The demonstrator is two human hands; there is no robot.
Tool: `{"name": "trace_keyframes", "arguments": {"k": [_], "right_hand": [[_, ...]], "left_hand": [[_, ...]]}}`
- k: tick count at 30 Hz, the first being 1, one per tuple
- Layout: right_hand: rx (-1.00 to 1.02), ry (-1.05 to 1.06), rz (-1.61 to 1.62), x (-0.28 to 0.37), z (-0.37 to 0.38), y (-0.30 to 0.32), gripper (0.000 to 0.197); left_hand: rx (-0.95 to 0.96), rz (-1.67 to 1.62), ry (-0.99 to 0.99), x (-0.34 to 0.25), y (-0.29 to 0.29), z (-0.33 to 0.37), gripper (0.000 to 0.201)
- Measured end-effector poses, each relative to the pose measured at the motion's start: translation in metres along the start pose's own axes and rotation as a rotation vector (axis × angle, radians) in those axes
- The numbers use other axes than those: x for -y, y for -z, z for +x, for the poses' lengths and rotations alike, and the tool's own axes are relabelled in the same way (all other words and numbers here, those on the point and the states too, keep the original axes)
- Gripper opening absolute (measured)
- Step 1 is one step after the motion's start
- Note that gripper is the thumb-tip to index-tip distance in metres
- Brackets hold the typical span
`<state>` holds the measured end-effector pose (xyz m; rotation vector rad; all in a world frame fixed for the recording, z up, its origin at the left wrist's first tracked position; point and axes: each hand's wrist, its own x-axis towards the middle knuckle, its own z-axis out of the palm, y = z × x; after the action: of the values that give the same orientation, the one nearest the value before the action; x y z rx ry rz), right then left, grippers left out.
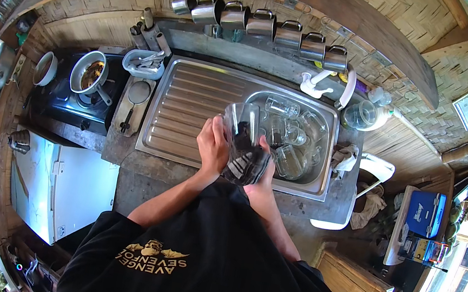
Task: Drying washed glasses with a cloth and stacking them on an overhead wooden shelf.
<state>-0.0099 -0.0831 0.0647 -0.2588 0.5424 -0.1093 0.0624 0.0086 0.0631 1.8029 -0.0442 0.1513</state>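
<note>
In front of my chest, over the near edge of the steel sink (pixel 235 176), I hold a clear drinking glass (pixel 243 113) tilted in both hands. My left hand (pixel 212 147) is closed round the glass's left side. On the other side, my right hand (pixel 267 167) grips a dark cloth with pale stripes (pixel 244 167) bunched against the glass's lower end. Dark material shows through the glass; whether it is cloth inside or behind the wall I cannot tell. Several clear glasses (pixel 291 162) lie in the sink bowl, just beyond my right hand.
Left of the bowl is a ribbed drainboard (pixel 190 111). A white faucet (pixel 317 84) rises behind it. Steel mugs (pixel 260 25) hang above. Farther left are a cutlery tub (pixel 144 63), a strainer (pixel 139 93) and a stove (pixel 60 95) with a pan (pixel 90 74). A white chair (pixel 376 167) stands right.
</note>
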Motion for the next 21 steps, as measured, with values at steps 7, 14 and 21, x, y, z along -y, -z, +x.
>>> {"name": "trace_keyframes", "arguments": {"k": [7,14,21], "right_hand": [[-0.019,-0.017,-0.158,0.002,0.012,0.016,0.033],[0.025,0.243,-0.432,-0.013,-0.036,-0.027,0.039],[0.121,0.223,-0.484,-0.017,0.020,0.071,0.047]], "left_hand": [[-0.017,0.023,-0.326,0.007,0.013,-0.003,0.030],[-0.023,0.003,-0.436,0.007,0.024,-0.006,0.021],[-0.056,-0.021,-0.421,0.003,0.023,-0.004,0.023]]}}
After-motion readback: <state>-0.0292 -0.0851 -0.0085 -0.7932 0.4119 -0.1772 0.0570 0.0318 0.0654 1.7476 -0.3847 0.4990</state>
